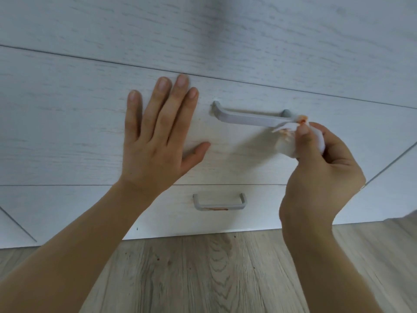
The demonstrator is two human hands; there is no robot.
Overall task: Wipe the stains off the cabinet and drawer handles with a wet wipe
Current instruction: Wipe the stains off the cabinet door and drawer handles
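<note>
A grey bar handle (248,118) is fixed to the middle white drawer front (67,132). My right hand (320,177) is shut on a bunched white wet wipe (291,136) with orange-red smears, pressed against the handle's right end. My left hand (158,136) lies flat with fingers spread on the drawer front, just left of the handle. A smaller grey handle (218,202) on the drawer below carries a reddish stain along its lower edge.
White wood-grain cabinet fronts (203,30) fill the upper view, with door seams at the far left and right. A grey-brown wooden floor (203,274) runs below the cabinet's base and shows a few small red specks.
</note>
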